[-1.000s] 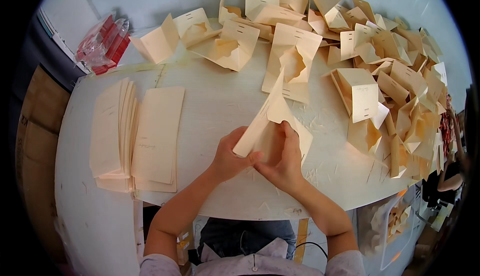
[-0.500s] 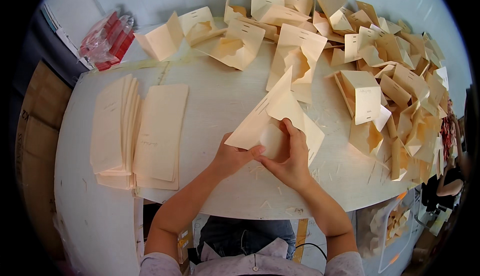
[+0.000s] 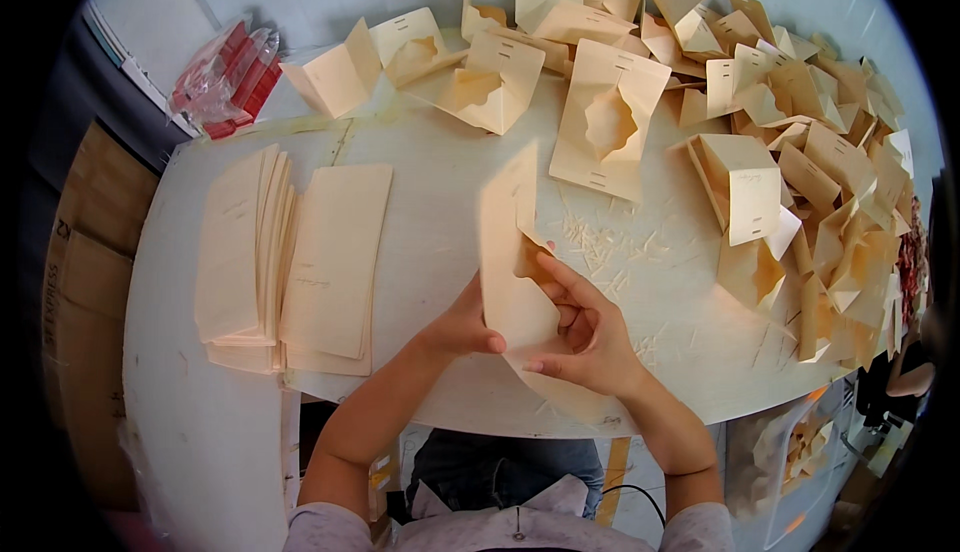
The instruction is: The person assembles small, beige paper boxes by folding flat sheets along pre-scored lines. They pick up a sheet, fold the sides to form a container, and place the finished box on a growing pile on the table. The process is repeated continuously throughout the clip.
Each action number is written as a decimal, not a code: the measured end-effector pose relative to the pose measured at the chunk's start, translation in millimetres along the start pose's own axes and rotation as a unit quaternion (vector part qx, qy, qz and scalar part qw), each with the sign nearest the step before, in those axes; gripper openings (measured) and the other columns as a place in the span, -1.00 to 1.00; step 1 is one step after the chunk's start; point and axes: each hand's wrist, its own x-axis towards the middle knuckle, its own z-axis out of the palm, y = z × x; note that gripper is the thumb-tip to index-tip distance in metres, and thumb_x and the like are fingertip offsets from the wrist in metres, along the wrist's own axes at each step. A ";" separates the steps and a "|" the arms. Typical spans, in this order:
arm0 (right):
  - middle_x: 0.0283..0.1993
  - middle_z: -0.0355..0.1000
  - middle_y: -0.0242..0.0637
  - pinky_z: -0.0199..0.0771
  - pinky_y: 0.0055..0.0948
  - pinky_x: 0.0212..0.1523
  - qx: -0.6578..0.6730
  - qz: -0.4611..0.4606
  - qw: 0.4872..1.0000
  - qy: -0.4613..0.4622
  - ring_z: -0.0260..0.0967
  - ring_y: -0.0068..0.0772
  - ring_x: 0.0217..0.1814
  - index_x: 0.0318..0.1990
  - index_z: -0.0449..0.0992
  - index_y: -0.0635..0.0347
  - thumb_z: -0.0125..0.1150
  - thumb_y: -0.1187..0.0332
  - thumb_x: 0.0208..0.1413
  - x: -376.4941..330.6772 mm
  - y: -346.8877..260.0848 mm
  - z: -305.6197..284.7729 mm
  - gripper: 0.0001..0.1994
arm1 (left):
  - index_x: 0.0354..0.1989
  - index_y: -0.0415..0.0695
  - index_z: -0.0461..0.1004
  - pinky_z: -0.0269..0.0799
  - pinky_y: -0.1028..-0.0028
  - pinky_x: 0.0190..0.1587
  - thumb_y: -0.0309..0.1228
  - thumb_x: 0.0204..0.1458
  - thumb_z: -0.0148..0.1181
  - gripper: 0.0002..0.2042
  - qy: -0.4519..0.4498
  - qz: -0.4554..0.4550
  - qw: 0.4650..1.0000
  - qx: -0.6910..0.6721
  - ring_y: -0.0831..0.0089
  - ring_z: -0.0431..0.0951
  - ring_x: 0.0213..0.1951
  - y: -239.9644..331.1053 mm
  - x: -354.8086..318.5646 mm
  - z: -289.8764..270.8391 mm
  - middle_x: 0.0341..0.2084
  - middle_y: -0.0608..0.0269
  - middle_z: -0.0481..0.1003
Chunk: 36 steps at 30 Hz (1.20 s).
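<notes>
Between my hands is a folded cream paper card, tilted up on edge above the near part of the table. A wavy-edged cut-out shows along its right side. My left hand grips the card's lower left side, thumb in front and the fingers mostly hidden behind it. My right hand has its fingers curled at the cut-out and its thumb on the lower flap. Beyond them a similar card lies unfolded, with a ragged hole in its middle and short slits near its ends.
To the left lie two stacks of flat cards, a fanned one and a neater one. A heap of folded cards fills the right and back. Small paper scraps litter the middle. Red plastic-wrapped packs sit back left, beside a carton.
The held card has turned from a wide slant to a steeper, narrower pose. My right fingers have shifted at the cut-out. Scraps behind the card are now uncovered, and the view has shifted slightly.
</notes>
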 end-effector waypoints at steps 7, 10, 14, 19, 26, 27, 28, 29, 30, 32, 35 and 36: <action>0.03 0.21 -0.22 0.15 -0.56 0.04 0.241 0.075 0.967 -0.033 0.19 -0.48 0.05 0.16 0.01 0.33 -0.04 0.72 -0.19 1.3 -3.0 -13.7 -0.37 | 0.21 -0.15 -0.24 0.08 0.23 0.13 0.00 -0.47 0.36 0.09 0.040 0.001 0.997 -0.059 0.23 0.03 0.18 7.3 8.7 5.4 0.14 0.12 -0.07; 0.02 0.24 -0.19 0.20 -0.56 -0.01 0.225 0.114 0.962 -0.104 0.22 -0.42 0.02 0.05 0.14 0.38 -0.17 0.72 -0.18 -3.0 3.5 -31.7 -0.50 | 0.20 -0.16 -0.22 0.12 0.22 0.11 0.03 -0.46 0.34 0.08 0.021 0.018 0.999 -0.046 0.21 0.05 0.18 7.1 10.4 3.0 0.15 0.05 -0.06; 0.01 0.26 -0.10 0.33 -0.49 -0.11 -0.228 0.062 0.965 -0.112 0.29 -0.30 -0.03 -0.12 0.25 0.41 -0.15 0.73 -0.17 -4.3 -23.2 -13.2 -0.64 | 0.21 -0.15 -0.24 0.18 0.14 0.07 0.18 -0.51 0.27 0.14 0.022 -0.018 0.999 -0.038 0.06 0.10 0.13 17.4 4.4 8.6 0.14 0.04 -0.03; -0.07 0.30 -0.11 0.46 -0.47 -0.29 -0.449 -0.166 0.878 0.024 0.35 -0.21 -0.15 -0.17 0.29 0.41 0.00 0.68 -0.18 -13.6 -20.9 6.2 -0.68 | 0.21 -0.14 -0.23 0.18 0.11 0.06 0.28 -0.56 0.23 0.18 0.033 -0.056 0.997 -0.028 0.01 0.11 0.12 22.4 4.8 19.7 0.13 0.01 0.01; -0.14 0.34 -0.13 0.46 -0.53 -0.50 -0.516 -0.315 0.797 -0.002 0.41 -0.28 -0.35 -0.37 0.42 0.41 0.17 0.59 -0.28 -21.7 -12.7 -6.9 -0.79 | 0.22 -0.10 -0.23 0.19 0.09 0.05 0.39 -0.63 0.14 0.21 -0.006 0.038 0.993 -0.113 -0.02 0.13 0.10 7.3 13.3 25.5 0.14 -0.01 0.00; -0.16 0.35 -0.14 0.45 -0.55 -0.49 -0.530 -0.361 0.768 0.008 0.41 -0.31 -0.34 -0.41 0.44 0.38 0.18 0.58 -0.30 -19.9 -11.9 -6.9 -0.81 | 0.22 -0.10 -0.22 0.19 0.09 0.05 0.40 -0.63 0.12 0.21 -0.003 0.033 0.993 -0.116 -0.02 0.13 0.10 8.4 10.5 25.4 0.14 -0.01 0.00; -0.17 0.36 -0.16 0.44 -0.56 -0.48 -0.542 -0.405 0.736 0.018 0.40 -0.34 -0.34 -0.44 0.45 0.35 0.19 0.58 -0.31 -17.1 -11.7 -7.2 -0.83 | 0.22 -0.10 -0.22 0.19 0.09 0.04 0.41 -0.63 0.11 0.21 -0.001 0.026 0.993 -0.117 -0.03 0.13 0.10 10.1 7.9 25.0 0.13 -0.01 0.00; -0.19 0.36 -0.17 0.44 -0.57 -0.48 -0.553 -0.448 0.702 0.028 0.39 -0.37 -0.33 -0.47 0.47 0.33 0.20 0.57 -0.33 -15.6 -11.6 -7.4 -0.85 | 0.22 -0.10 -0.22 0.19 0.09 0.04 0.42 -0.63 0.09 0.21 0.006 0.017 0.993 -0.113 -0.04 0.13 0.09 11.3 5.1 25.6 0.13 -0.01 0.01; -0.18 0.37 -0.21 0.41 -0.58 -0.47 -0.577 -0.451 0.680 0.032 0.37 -0.39 -0.30 -0.49 0.48 0.28 0.20 0.55 -0.33 -15.9 -12.5 -5.7 -0.87 | 0.22 -0.10 -0.22 0.19 0.09 0.04 0.43 -0.63 0.07 0.21 0.015 0.008 0.994 -0.109 -0.05 0.13 0.09 13.0 0.9 25.1 0.13 -0.02 0.01; -0.17 0.38 -0.28 0.35 -0.59 -0.45 -0.623 -0.458 0.633 0.041 0.33 -0.44 -0.23 -0.52 0.50 0.19 0.21 0.49 -0.33 -18.2 -16.3 -0.5 -0.90 | 0.22 -0.09 -0.22 0.19 0.09 0.04 0.45 -0.63 0.04 0.21 0.034 -0.007 0.994 -0.100 -0.06 0.13 0.09 12.3 -2.8 24.4 0.13 -0.02 0.02; -0.13 0.38 -0.39 0.20 -0.61 -0.35 -0.674 -0.398 0.618 0.070 0.24 -0.49 -0.14 -0.50 0.51 0.09 0.21 0.39 -0.30 -19.9 -16.2 4.1 -0.89 | 0.22 -0.09 -0.21 0.19 0.09 0.04 0.48 -0.63 0.00 0.21 0.039 -0.024 0.993 -0.110 -0.09 0.13 0.08 12.3 -1.4 24.4 0.12 -0.03 0.03; -0.12 0.38 -0.42 0.17 -0.60 -0.33 -0.687 -0.393 0.607 0.071 0.23 -0.49 -0.13 -0.49 0.51 0.06 0.21 0.37 -0.30 -18.6 -14.6 3.5 -0.88 | 0.22 -0.10 -0.22 0.20 0.14 0.04 0.44 -0.58 0.01 0.19 0.020 -0.022 0.990 -0.141 -0.01 0.12 0.10 13.9 -1.1 23.0 0.12 -0.06 0.03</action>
